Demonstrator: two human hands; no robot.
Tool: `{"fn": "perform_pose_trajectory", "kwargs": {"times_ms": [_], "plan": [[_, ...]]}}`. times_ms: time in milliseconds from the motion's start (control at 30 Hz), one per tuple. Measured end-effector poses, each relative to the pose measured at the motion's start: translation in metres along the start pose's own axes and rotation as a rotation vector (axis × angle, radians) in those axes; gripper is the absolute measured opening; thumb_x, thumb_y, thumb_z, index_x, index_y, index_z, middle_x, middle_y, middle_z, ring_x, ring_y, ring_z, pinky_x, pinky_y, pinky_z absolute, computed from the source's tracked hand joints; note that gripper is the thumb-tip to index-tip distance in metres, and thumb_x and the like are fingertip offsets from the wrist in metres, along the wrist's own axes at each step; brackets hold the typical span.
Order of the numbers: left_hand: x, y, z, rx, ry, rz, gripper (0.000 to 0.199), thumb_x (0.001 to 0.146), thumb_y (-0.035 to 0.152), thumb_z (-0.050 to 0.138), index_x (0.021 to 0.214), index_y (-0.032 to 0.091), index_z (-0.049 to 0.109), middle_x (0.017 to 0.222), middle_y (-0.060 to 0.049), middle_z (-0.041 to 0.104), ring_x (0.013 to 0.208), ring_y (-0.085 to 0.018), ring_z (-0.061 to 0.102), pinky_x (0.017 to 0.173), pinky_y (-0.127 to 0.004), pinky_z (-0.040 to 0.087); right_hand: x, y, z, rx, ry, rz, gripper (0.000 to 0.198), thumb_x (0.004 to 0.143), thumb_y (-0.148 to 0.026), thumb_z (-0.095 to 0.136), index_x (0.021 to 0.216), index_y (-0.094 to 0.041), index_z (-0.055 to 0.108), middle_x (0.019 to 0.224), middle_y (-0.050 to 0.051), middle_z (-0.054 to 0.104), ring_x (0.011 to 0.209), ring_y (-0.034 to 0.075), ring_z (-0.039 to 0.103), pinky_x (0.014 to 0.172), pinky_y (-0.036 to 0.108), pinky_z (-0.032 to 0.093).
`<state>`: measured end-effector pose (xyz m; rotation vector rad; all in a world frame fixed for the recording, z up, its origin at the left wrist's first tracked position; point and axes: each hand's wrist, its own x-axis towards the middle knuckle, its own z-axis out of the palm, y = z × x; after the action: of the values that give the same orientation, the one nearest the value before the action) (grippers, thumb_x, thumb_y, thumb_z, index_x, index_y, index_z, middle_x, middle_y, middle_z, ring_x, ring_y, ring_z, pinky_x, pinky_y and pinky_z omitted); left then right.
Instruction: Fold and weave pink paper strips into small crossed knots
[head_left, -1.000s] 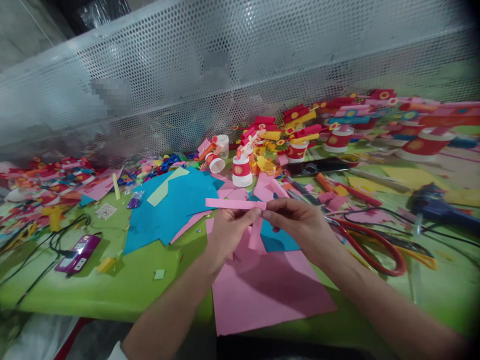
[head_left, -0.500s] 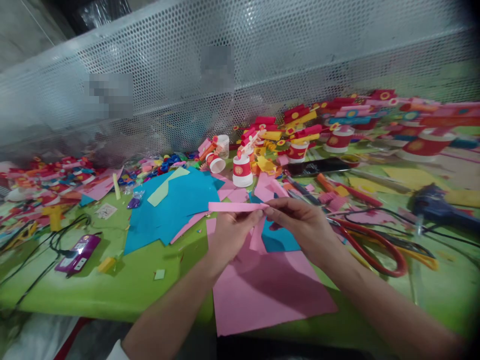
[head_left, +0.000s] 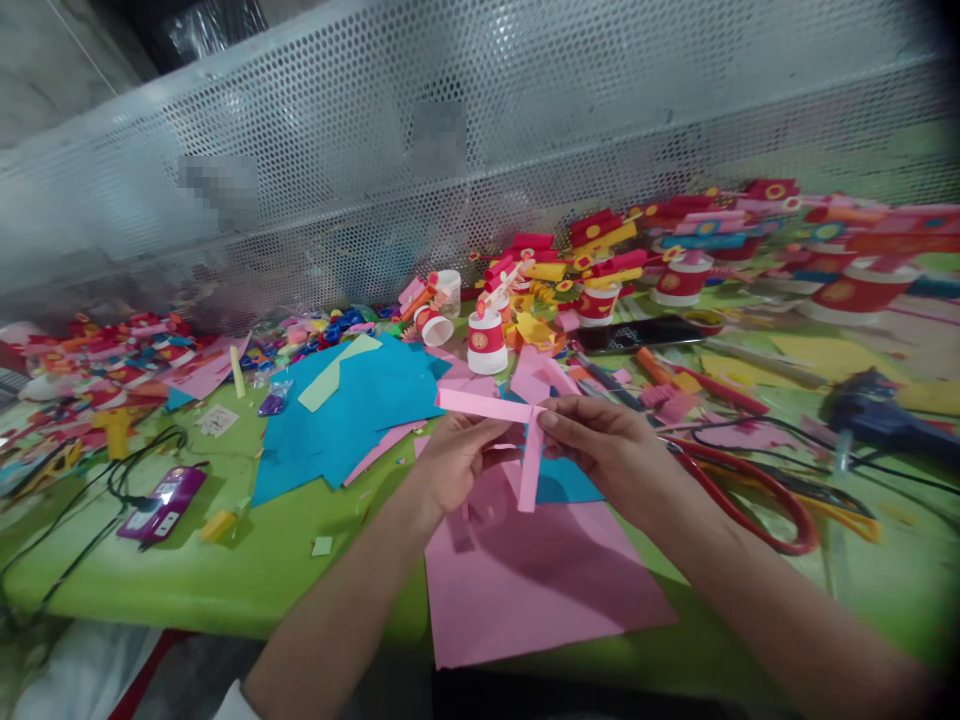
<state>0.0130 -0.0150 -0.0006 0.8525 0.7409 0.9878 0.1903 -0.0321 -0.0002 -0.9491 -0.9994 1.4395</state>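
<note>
A pink paper strip (head_left: 486, 403) is bent at a corner, one length running left and the other hanging down. At that corner my right hand (head_left: 600, 438) pinches it between thumb and fingers. My left hand (head_left: 450, 462) is closed just under the left length, its thumb and fingertips reaching the hanging part; the exact contact is partly hidden. Below both hands lies a pink sheet (head_left: 540, 590) at the table's front edge. Blue sheets (head_left: 330, 430) spread to the left, with a pale green piece (head_left: 337, 372) on top.
Red-handled scissors (head_left: 750, 500) and a dark blue glue gun (head_left: 874, 410) lie to the right. A black phone (head_left: 641, 335) sits further back. Red and white cup models (head_left: 487, 345) stand along the perforated metal panel (head_left: 525, 130). A purple power strip (head_left: 161, 505) with cables is at left.
The strip, seen earlier with its left length nearly level, now slants and shows its hanging part in front. My left hand has shifted slightly down from the corner; my right hand keeps its pinch.
</note>
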Motion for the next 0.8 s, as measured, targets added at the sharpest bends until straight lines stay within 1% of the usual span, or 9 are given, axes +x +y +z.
{"fn": "perform_pose_trajectory", "kwargs": {"times_ms": [67, 167, 300, 433, 567, 700, 800], "plan": [[0.001, -0.003, 0.000, -0.018, -0.011, 0.012, 0.029, 0.074, 0.037, 0.083, 0.088, 0.014, 0.074, 0.088, -0.007, 0.075, 0.078, -0.018, 0.070, 0.077, -0.032, 0.054, -0.001, 0.001, 0.001, -0.029, -0.020, 0.005, 0.021, 0.070, -0.038, 0.089, 0.078, -0.021, 0.079, 0.072, 0.000, 0.066, 0.064, 0.010, 0.057, 0.060, 0.022, 0.049], [0.000, -0.003, 0.002, -0.028, -0.030, 0.034, 0.027, 0.073, 0.035, 0.084, 0.087, 0.015, 0.072, 0.092, -0.007, 0.075, 0.082, -0.019, 0.071, 0.079, -0.033, 0.053, -0.001, 0.000, 0.003, -0.078, -0.018, -0.016, 0.023, 0.069, -0.039, 0.089, 0.079, -0.021, 0.078, 0.071, 0.000, 0.066, 0.064, 0.012, 0.058, 0.061, 0.024, 0.049], [-0.003, -0.001, 0.007, -0.037, -0.031, 0.048, 0.026, 0.070, 0.032, 0.086, 0.085, 0.015, 0.072, 0.081, -0.006, 0.074, 0.080, -0.021, 0.070, 0.080, -0.035, 0.054, -0.003, -0.003, 0.008, -0.109, 0.009, -0.024, 0.027, 0.067, -0.042, 0.090, 0.077, -0.020, 0.077, 0.069, 0.000, 0.065, 0.064, 0.012, 0.057, 0.060, 0.025, 0.049], [-0.003, -0.003, 0.007, -0.017, 0.013, 0.053, 0.027, 0.071, 0.036, 0.086, 0.081, 0.015, 0.073, 0.076, -0.003, 0.070, 0.072, -0.015, 0.066, 0.078, -0.032, 0.053, -0.005, -0.005, 0.010, -0.117, 0.028, -0.026, 0.029, 0.064, -0.043, 0.091, 0.075, -0.021, 0.076, 0.071, -0.001, 0.064, 0.064, 0.012, 0.056, 0.060, 0.024, 0.050], [-0.001, -0.007, 0.007, 0.014, 0.000, 0.087, 0.028, 0.073, 0.038, 0.085, 0.083, 0.015, 0.072, 0.078, -0.002, 0.070, 0.072, -0.013, 0.065, 0.079, -0.030, 0.053, -0.005, -0.006, 0.010, -0.152, 0.040, -0.048, 0.030, 0.065, -0.048, 0.090, 0.076, -0.022, 0.077, 0.073, 0.001, 0.067, 0.067, 0.014, 0.058, 0.064, 0.026, 0.051], [-0.002, -0.008, 0.010, 0.164, 0.037, 0.185, 0.027, 0.081, 0.041, 0.078, 0.088, 0.016, 0.072, 0.082, -0.003, 0.070, 0.074, -0.014, 0.065, 0.080, -0.031, 0.054, -0.004, -0.006, 0.009, -0.139, 0.035, -0.068, 0.030, 0.065, -0.049, 0.089, 0.077, -0.023, 0.078, 0.074, 0.001, 0.070, 0.066, 0.014, 0.060, 0.062, 0.027, 0.050], [-0.004, -0.008, 0.014, 0.354, 0.088, 0.317, 0.027, 0.088, 0.043, 0.070, 0.090, 0.016, 0.071, 0.083, -0.004, 0.070, 0.076, -0.014, 0.064, 0.075, -0.029, 0.052, -0.003, -0.004, 0.008, -0.075, 0.051, -0.038, 0.034, 0.058, -0.047, 0.093, 0.075, -0.022, 0.079, 0.075, 0.002, 0.073, 0.066, 0.015, 0.063, 0.061, 0.027, 0.051]]}}
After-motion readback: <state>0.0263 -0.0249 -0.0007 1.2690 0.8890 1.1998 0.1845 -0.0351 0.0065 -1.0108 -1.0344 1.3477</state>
